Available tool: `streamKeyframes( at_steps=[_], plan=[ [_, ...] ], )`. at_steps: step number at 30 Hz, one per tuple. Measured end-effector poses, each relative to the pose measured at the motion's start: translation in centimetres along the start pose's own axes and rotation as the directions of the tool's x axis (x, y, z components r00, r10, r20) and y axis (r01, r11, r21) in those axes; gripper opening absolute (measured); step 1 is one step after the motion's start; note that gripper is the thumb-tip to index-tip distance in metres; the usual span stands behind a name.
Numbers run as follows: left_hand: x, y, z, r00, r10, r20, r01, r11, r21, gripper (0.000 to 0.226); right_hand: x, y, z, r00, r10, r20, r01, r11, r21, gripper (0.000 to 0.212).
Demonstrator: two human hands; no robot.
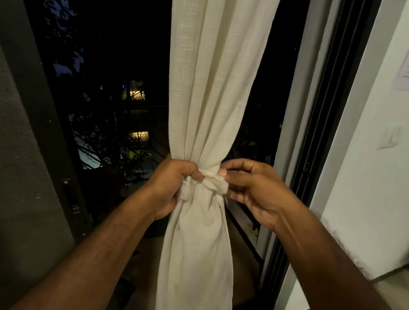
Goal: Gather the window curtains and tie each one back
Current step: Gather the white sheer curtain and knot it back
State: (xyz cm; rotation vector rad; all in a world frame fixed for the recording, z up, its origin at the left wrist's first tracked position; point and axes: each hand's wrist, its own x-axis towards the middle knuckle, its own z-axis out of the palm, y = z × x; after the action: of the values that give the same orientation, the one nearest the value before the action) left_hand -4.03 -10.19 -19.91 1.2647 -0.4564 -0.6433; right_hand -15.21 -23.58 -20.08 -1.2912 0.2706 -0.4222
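Curtain [214, 79]: cream, gathered before dark window [109, 42], cinched by a knotted tie [212, 181]. Left hand [169, 186]: fingers [191, 172] curled round the tie's end. Right hand [253, 188]: apparently pinching the knot.

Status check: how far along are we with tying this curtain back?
Done: the cream curtain is gathered into one bundle, with a fabric tie wrapped round it. In hand: the left hand grips the tie's end and the right hand pinches the knot, apparently tightening it. Left: finish the knot and release; no other curtain is in view.
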Motion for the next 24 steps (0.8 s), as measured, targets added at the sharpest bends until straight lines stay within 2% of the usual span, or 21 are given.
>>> streamKeyframes(
  at_steps=[2,5,9,13,18,21,24],
  plan=[
    [-0.2,0.0,-0.1,1.000,0.005,0.025,-0.006,1.000,0.017,0.064,0.1,0.2,-0.5,1.000,-0.003,-0.018,0.004,0.999,0.054,0.015],
    [-0.1,0.2,-0.5,1.000,0.013,-0.020,-0.013,0.999,0.030,0.070,-0.3,1.2,-1.2,0.997,-0.025,-0.067,0.028,0.999,0.042,0.020],
    [0.0,0.4,-1.0,0.997,0.021,-0.070,-0.019,0.999,0.039,0.077,-1.4,2.3,-1.4,0.981,-0.161,-0.112,0.162,0.987,0.000,0.022],
    [0.0,0.2,-0.7,0.997,0.019,-0.069,-0.017,1.000,0.023,0.079,-1.7,2.7,-0.9,0.966,-0.258,-0.007,0.253,0.950,-0.185,0.028],
    [-0.2,-0.1,-0.1,1.000,0.012,-0.020,-0.011,0.999,0.048,0.073,-1.4,3.3,-0.5,0.930,-0.360,0.080,0.358,0.831,-0.426,0.037],
    [-0.2,-0.4,0.5,1.000,0.024,-0.001,-0.023,0.997,0.074,0.067,-1.0,4.2,-0.2,0.901,-0.428,-0.068,0.350,0.812,-0.467,0.027],
    [-0.3,-0.3,1.0,0.996,0.065,0.055,-0.075,0.975,0.211,0.058,-0.7,4.7,-0.1,0.863,-0.478,-0.161,0.366,0.813,-0.453,0.021]
  ],
)
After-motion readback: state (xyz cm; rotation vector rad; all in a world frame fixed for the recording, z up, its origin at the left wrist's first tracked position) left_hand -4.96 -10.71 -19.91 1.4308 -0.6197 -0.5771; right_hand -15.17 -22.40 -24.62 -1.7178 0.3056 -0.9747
